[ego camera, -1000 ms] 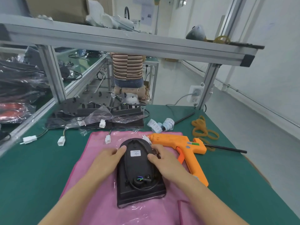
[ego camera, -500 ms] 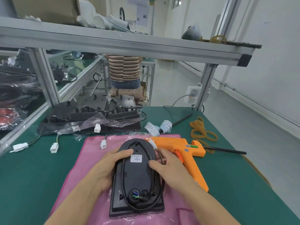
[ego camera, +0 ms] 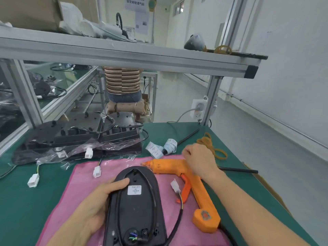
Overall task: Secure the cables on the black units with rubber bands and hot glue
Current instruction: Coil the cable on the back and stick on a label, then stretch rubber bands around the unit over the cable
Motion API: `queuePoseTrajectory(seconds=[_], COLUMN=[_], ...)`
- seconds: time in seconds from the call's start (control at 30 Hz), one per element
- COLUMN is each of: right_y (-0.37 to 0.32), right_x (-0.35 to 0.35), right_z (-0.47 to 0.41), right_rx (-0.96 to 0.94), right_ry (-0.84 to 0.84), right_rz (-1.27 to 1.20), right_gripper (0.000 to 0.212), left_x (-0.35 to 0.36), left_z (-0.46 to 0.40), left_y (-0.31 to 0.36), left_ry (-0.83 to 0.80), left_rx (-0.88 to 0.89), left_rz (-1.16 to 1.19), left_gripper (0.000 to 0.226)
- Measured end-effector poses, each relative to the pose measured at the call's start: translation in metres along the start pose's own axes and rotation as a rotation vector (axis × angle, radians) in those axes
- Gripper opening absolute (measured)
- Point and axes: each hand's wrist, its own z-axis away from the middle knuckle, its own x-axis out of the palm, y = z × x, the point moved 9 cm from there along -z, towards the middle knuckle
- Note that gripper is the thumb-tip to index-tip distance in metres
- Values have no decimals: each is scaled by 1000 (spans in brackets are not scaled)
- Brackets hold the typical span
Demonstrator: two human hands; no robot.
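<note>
Now the left hand (ego camera: 96,206) grips the black oval plastic unit (ego camera: 136,208); the right hand (ego camera: 200,161), fingers hidden, hovers beside tan rubber bands (ego camera: 215,150).

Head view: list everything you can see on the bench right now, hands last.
unit: 1, black, on the pink mat, cable looped on it
mat: 1, pink, on the green bench
glue gun: 1, orange, right of the unit
rubber bands: a pile, tan, far right
label rolls: 2, white, behind the glue gun
stacked units: several, black, back left, partly bagged
left hand: holds the unit's left edge
right hand: over the glue gun, reaching toward the rubber bands
</note>
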Motion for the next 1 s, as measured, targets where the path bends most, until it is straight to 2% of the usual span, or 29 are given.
queuePoseTrajectory(seconds=[0.07,0.17,0.23,0.4,0.5,0.57,0.63,0.7,0.77,0.87,0.93,1.0], right_y=[30,64,80,87,68,50,34,7,-30,-62,-71,-67], right_x=[-4,11,19,19,-2,-17,-15,9,37,50,45,41], right_z=[-24,-46,-53,-57,-52,-43,-28,-8,15,40,48,48], right_rx=[85,174,225,221,155,122,160,270,369,378,332,259], right_ry=[46,-71,-116,-114,30,158,123,-98,-392,-640,-697,-642], right_rz=[156,408,441,507,464,156,-428,-1113,-1591,-1906,-2110,-2140], right_gripper=[19,23,27,16,19,20,23,27,27,14,28,43], left_x=[2,7,8,8,9,9,9,10,9,7,7,9], left_z=[0,1,1,5,6,6,7,9,11,13,16,19], left_y=[0,2,4,4,8,12,15,19,22,25,27,29], left_ry=[-19,-44,-44,-17,-15,-14,-14,-24,-15,-8,-18,-42], left_rx=[5,24,33,39,97,154,197,226,237,247,255,269], left_rz=[-9,-23,-18,-23,11,42,63,61,67,76,79,82], left_gripper=[35,34,35,50,53,54,52,49,47,48,49,49])
